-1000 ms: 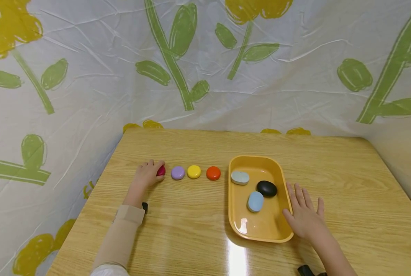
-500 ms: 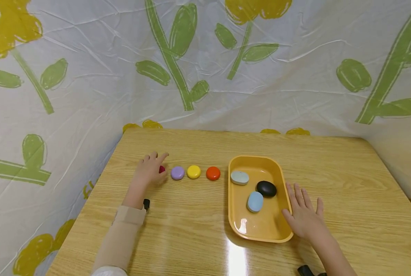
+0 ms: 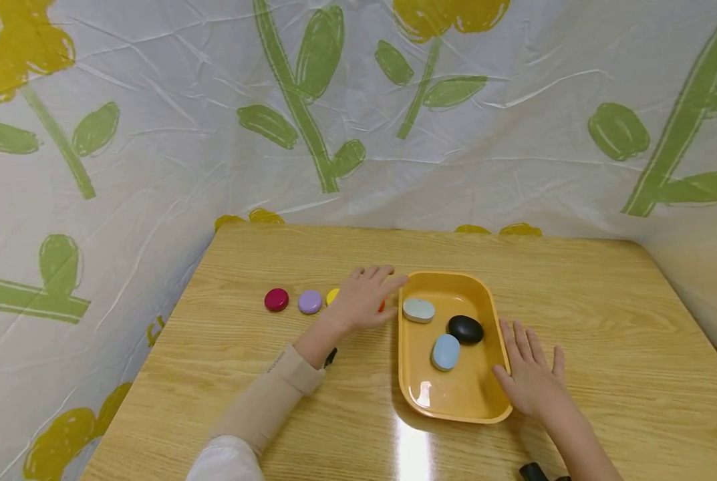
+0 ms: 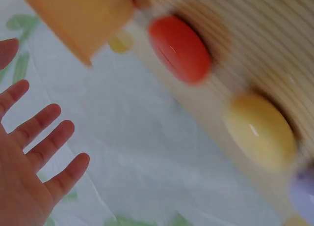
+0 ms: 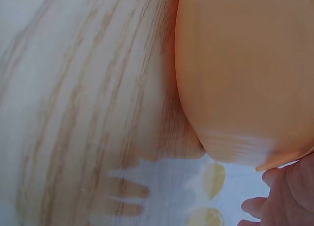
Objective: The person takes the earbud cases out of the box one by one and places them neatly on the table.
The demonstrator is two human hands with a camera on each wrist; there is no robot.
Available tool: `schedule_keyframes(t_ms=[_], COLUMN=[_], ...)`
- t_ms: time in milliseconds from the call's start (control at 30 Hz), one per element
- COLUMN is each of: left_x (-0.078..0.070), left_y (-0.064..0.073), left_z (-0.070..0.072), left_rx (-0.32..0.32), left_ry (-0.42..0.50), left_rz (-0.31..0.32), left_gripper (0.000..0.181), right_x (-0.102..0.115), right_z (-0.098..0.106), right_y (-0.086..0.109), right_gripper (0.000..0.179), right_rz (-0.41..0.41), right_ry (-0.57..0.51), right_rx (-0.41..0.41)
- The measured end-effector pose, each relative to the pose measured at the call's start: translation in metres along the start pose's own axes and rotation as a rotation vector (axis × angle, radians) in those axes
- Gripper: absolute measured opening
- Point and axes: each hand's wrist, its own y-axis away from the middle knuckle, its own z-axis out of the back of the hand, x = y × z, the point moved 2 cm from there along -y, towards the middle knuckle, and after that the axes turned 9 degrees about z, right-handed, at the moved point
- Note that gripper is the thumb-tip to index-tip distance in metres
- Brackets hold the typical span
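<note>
My left hand hovers with spread fingers, holding nothing, beside the orange tray's left rim. It partly covers a red disc and a yellow disc; both show blurred in the left wrist view. Left of them lie a lilac disc and a magenta disc. My right hand rests at the tray's right side, fingers straight, thumb at the rim. Inside the tray are a pale grey-green oval piece, a black one and a light blue one.
The wooden table carries everything. Behind it hangs a pale sheet with a flower and leaf print, also along both sides. A black object sits by the right wrist at the front.
My left hand has left the magenta disc, which stays at the left end of the row, and has moved right to the tray's left rim. The right hand and tray have not moved.
</note>
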Motion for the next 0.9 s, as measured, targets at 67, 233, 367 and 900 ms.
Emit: schedule_keyframes(t_ms=[67, 233, 367, 900], left_x=[-0.016, -0.044, -0.053, -0.068], left_y=[-0.009, -0.028, -0.039, -0.053], left_z=[-0.005, -0.020, -0.035, -0.054], left_rx=[0.016, 0.081, 0.150, 0.306], left_ry=[-0.051, -0.176, -0.261, -0.443], left_rz=[-0.054, -0.167, -0.179, -0.084], left_gripper=[0.053, 0.053, 0.055, 0.036], right_x=[0.000, 0.001, 0.001, -0.001], right_z=[0.000, 0.000, 0.000, -0.001], right_y=[0.000, -0.002, -0.003, 0.000], right_gripper=[0.073, 0.073, 0.073, 0.072], right_rz=[0.003, 0.004, 0.001, -0.003], right_ry=[0.000, -0.003, -0.006, -0.013], right_rx=[-0.003, 0.003, 0.004, 0.001])
